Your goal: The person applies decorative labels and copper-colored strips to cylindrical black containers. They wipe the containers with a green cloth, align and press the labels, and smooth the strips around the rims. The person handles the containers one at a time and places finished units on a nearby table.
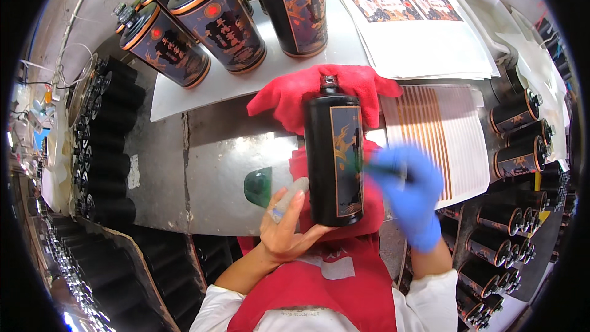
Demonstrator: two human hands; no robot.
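Observation:
A black bottle [322,166] with a dark, copper-edged label lies in front of me, its glass neck pointing away over a red cloth [286,95]. My left hand [284,224] is closed around its lower left side and base; whitish-grey coverings show on the fingers. My right hand [415,187], in a blue glove and smeared by motion, is closed on a dark green flat tool [382,169]. That tool reaches the label's right side; its exact kind is blurred. A green translucent flat piece [258,187] rests on the metal table left of my left hand.
Several labelled bottles [218,24] stand on a white board at the far left. A sheet of copper strips [439,141] lies to the right, below printed papers [424,43]. Racks of black bottles [110,135] line the left; labelled bottles [519,157] lie stacked at the right.

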